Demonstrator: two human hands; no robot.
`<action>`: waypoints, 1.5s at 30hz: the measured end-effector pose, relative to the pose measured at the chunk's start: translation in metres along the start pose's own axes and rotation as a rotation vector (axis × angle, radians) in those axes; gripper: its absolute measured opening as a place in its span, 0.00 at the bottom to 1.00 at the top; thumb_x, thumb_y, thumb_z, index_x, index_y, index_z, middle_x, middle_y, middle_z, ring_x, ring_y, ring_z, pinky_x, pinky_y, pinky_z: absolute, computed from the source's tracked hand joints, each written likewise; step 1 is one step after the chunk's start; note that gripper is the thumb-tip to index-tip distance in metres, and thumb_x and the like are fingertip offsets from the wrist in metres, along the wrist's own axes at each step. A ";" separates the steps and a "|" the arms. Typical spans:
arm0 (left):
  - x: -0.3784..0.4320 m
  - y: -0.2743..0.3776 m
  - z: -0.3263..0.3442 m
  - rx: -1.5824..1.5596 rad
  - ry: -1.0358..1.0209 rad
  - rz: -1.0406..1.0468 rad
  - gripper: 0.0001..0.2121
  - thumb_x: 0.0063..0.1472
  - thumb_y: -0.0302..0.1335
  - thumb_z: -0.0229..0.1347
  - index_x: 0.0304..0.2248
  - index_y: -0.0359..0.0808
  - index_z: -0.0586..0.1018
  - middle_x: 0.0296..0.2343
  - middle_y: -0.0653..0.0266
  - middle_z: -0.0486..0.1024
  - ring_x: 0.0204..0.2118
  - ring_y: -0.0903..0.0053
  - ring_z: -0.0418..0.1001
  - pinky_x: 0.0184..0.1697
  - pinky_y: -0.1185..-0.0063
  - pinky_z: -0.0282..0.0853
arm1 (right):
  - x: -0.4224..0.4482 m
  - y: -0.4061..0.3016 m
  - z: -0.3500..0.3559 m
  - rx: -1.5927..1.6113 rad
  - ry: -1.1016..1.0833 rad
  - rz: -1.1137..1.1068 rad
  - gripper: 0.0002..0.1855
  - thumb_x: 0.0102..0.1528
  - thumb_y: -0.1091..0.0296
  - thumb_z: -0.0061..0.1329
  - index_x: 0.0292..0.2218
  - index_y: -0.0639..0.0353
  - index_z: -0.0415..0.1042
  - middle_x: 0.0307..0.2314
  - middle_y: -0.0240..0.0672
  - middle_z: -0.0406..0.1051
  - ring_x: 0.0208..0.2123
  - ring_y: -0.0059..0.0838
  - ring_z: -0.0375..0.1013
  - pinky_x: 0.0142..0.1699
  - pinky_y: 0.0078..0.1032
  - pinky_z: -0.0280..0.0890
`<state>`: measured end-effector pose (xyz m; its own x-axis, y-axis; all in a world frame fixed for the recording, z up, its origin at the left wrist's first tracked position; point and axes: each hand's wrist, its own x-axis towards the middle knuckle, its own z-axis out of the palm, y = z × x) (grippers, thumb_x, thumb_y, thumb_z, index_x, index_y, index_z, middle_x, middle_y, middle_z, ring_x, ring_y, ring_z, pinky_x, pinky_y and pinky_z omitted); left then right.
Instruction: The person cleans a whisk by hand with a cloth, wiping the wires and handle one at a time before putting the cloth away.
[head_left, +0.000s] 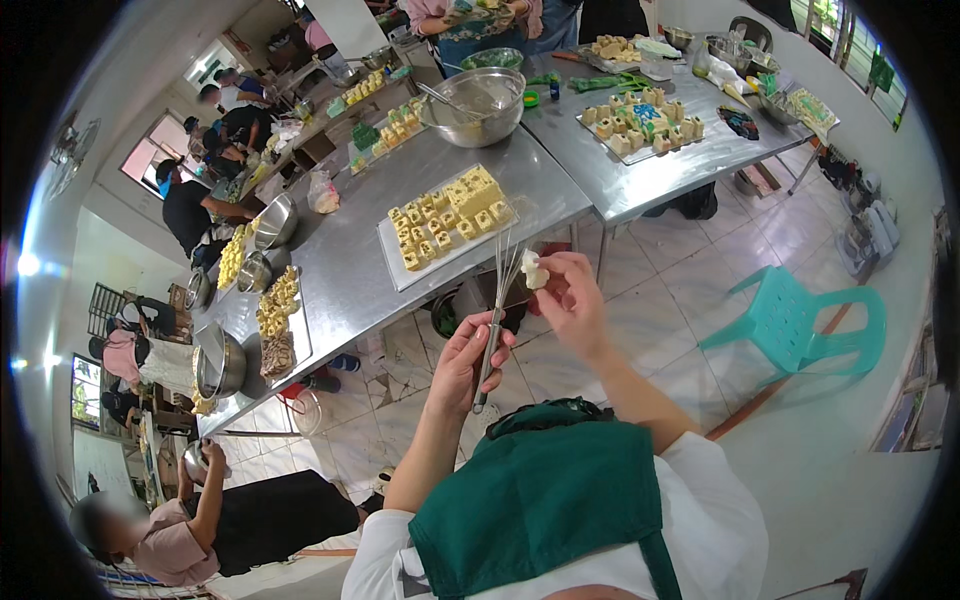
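My left hand (469, 360) is closed around the metal handle of a balloon whisk (504, 277), which stands upright with its wires at the top. Just right of the wires, my right hand (574, 300) pinches a small lump of a soft white material (534, 270) between thumb and fingers. Beyond the whisk, on the steel table, lies a white board (412, 280) bearing rows of small yellow iced cake pieces (427, 232) and a larger yellow iced block (476, 191).
A large steel bowl (480, 112) stands farther back on the table (337, 247). Another board of cakes (645, 124) rests on the right-hand table. A green plastic chair (802, 322) stands on the floor at right. A person holding a metal bowl (196, 461) is at lower left; other people stand farther off.
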<state>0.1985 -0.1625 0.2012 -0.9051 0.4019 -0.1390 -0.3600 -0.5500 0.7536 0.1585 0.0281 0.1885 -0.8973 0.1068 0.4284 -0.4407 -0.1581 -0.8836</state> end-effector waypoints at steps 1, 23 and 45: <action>0.000 0.001 0.001 0.003 -0.005 0.000 0.13 0.69 0.32 0.41 0.49 0.38 0.66 0.33 0.58 0.70 0.25 0.84 0.63 0.14 0.91 0.58 | -0.001 -0.004 0.003 -0.113 0.022 -0.119 0.18 0.51 0.83 0.50 0.45 0.62 0.69 0.39 0.35 0.66 0.41 0.28 0.69 0.46 0.25 0.67; -0.010 0.004 -0.002 -0.071 -0.108 -0.069 0.12 0.67 0.32 0.45 0.48 0.39 0.65 0.32 0.63 0.65 0.20 0.87 0.57 0.09 0.94 0.49 | 0.015 0.003 -0.015 0.926 -0.067 0.641 0.10 0.55 0.79 0.47 0.40 0.65 0.71 0.33 0.38 0.74 0.33 0.30 0.75 0.38 0.25 0.70; -0.016 0.008 0.001 0.387 -0.160 0.099 0.12 0.65 0.32 0.49 0.44 0.35 0.66 0.31 0.60 0.69 0.15 0.85 0.61 0.10 0.87 0.52 | 0.048 -0.008 -0.041 0.910 -0.011 0.458 0.06 0.53 0.80 0.50 0.35 0.66 0.72 0.29 0.36 0.74 0.29 0.26 0.74 0.34 0.22 0.69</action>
<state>0.2105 -0.1723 0.2102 -0.8735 0.4862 0.0244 -0.1341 -0.2884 0.9481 0.1202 0.0749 0.2080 -0.9829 -0.1599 0.0911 0.0962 -0.8684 -0.4865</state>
